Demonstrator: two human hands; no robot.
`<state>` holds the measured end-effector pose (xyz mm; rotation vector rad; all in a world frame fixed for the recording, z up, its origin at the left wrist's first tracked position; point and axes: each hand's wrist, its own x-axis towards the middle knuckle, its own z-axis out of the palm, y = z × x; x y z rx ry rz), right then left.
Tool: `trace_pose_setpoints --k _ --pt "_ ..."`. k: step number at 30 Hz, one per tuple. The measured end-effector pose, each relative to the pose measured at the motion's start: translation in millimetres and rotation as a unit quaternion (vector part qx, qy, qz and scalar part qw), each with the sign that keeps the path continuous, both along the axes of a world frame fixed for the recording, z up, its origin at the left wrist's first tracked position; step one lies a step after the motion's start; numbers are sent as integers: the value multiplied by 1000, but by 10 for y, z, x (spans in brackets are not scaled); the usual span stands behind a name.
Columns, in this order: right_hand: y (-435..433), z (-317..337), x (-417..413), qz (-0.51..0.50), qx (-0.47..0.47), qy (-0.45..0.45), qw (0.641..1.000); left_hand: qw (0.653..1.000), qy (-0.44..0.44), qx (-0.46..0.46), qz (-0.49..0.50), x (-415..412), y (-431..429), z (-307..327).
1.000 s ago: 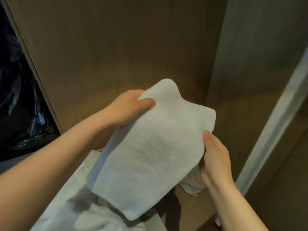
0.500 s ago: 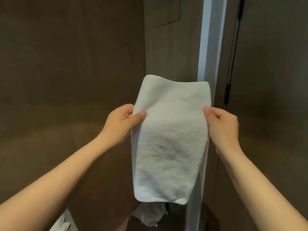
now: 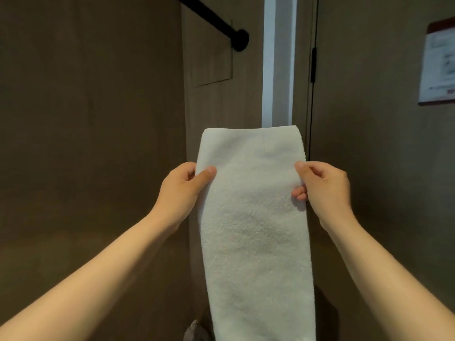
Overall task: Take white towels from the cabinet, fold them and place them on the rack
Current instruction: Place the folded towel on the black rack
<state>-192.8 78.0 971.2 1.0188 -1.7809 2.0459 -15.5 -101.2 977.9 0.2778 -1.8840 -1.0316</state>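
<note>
I hold the white towel (image 3: 253,230) up in front of me with both hands, each pinching a side edge a little below its top. My left hand (image 3: 181,190) has its thumb pressed flat on the front face and its fingers curled out of sight behind the cloth. My right hand (image 3: 325,190) grips the opposite edge the same way, thumb on the front and fingers wrapped round the back, with one fingertip peeking round the edge lower down. Neither hand has a spare finger loose.

The towel is folded into a long narrow strip. Its long axis runs straight up and down, with a rounded top edge above my thumbs and the lower end dropping past the bottom of the view.

The rack (image 3: 216,17) is a black rod ending in a round wall mount (image 3: 240,40). The towel hangs well below the rack and slightly to its right, touching nothing but my hands. My left hand sits nearly under the mount and is the nearer one; my right hand is farther off to the right of the rack.

I judge the folding about finished. The next move would be a lift up and slightly left, keeping the strip's length crossing the rod so it can drape over. A pale door frame (image 3: 278,70) stands just right of the rack.
</note>
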Motion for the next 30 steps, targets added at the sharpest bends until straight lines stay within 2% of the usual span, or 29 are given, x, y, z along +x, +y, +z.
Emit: trace_pose_setpoints --k 4,7,12,14,22,25,30 --pt "-276 278 -244 -13 -54 38 998 997 58 -27 40 -312 -281 266" --pt "-506 458 -397 2 -63 101 993 988 116 -60 84 -493 -483 477" --pt "-866 706 -709 64 -72 151 984 958 135 -238 86 -664 -786 766" --pt "-1012 808 -845 79 -73 153 982 948 125 -278 89 -730 -924 882" --pt "-1521 1150 -1468 161 -33 225 960 940 128 -281 148 -955 -1200 1241" --pt "-1687 1347 -1666 170 -59 268 947 922 117 -325 176 -965 -1196 1368" --pt "-1956 1713 -1970 254 -109 288 917 892 124 -357 248 -1053 -1117 1638"
